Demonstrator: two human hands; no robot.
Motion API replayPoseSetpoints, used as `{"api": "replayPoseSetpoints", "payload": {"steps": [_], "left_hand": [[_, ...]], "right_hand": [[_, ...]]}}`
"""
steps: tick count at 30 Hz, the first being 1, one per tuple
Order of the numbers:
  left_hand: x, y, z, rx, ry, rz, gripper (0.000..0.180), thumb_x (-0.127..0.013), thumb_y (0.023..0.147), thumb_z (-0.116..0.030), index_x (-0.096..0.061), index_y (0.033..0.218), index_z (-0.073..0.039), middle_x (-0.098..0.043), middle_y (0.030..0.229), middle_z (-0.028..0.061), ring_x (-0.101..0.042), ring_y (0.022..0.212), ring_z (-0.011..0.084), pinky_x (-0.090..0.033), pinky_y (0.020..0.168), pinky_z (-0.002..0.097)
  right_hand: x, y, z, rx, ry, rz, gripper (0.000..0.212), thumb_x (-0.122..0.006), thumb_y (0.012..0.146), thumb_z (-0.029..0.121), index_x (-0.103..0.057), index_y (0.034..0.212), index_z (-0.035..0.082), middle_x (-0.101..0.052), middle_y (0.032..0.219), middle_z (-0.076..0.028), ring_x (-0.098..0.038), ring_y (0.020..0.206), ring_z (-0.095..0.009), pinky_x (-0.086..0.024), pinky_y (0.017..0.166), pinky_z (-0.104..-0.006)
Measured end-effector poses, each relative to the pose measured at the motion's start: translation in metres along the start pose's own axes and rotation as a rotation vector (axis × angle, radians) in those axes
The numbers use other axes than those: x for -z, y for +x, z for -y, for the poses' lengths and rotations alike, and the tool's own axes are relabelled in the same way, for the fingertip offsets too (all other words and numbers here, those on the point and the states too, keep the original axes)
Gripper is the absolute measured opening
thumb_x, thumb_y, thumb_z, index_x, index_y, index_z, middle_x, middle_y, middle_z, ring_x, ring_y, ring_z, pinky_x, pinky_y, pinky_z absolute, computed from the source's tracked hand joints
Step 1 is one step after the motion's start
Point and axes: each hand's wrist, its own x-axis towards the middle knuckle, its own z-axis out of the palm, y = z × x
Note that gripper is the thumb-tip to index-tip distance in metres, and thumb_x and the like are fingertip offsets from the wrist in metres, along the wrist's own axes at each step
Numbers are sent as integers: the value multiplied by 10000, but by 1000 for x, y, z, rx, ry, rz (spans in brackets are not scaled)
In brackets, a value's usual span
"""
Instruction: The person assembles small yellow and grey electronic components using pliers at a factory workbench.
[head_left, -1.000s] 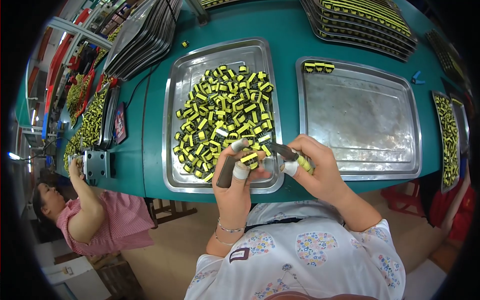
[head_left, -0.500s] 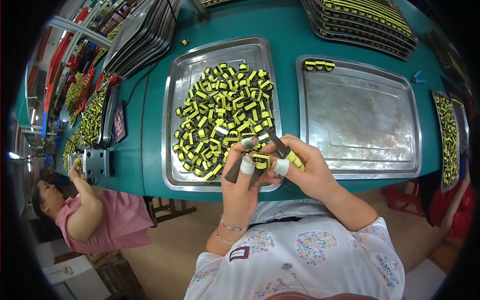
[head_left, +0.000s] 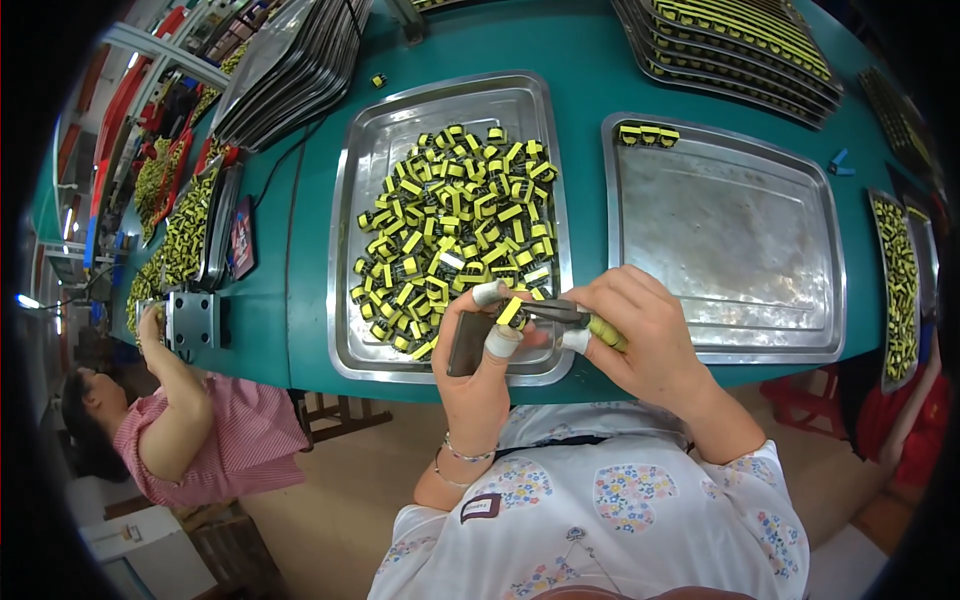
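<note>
Item, left hand: narrowed to a pinch, wrapped thumb and wrapped forefinger gripping one small yellow-and-black part; a dark grey flat piece lies against the palm, its kind unclear, probably tucked there to free the fingertips.

Item, the held part: between the two hands, over the near right portion of the heaped tray; its yellow strip slants from lower left to upper right, and the long axis seems to follow it, though fingers hide too much for certainty; probably pinched so that one side stays exposed to the tool.

Item, right hand: closed around a dark-bladed tool with yellow-green grip; the tool lies roughly crosswise, pointing left at the part; tip contact cannot be told.

Item, heaped tray: metal, long side running away from the body; holds a loose pile of like parts facing every way, seemingly kept within easy reach of the left hand.

Item, right-hand tray: metal; three parts set side by side in its far left corner, yellow strips crosswise, seemingly for orderly rows.

Item, beyond: blue clip; loaded tray stack.
</note>
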Motion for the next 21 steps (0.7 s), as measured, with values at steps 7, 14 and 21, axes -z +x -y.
{"api": "replayPoseSetpoints", "payload": {"steps": [7,14,21], "left_hand": [[3,-1,1,-94,103,-13,374,-665,877,-116,-493,1185,10,-589,1087,134,-613,938,189,-585,722,327],[6,-2,4,-173,163,17,371,-669,870,-98,-490,1173,20,-610,1069,166,-645,868,212,-586,736,331],[10,-5,5,-250,308,10,341,-675,862,-80,-491,1130,24,-620,1048,162,-649,840,216,-585,733,326]], "right_hand": [[1,0,1,8,-17,-15,329,-699,651,60,-632,973,65,-554,813,-63,-554,775,-261,-442,675,-372],[-3,2,0,47,-37,-10,331,-657,605,17,-628,934,25,-573,797,-89,-556,750,-277,-454,663,-371],[-6,-1,-3,101,-113,-9,312,-691,600,44,-624,906,44,-537,731,-59,-535,660,-245,-448,587,-361]]}}
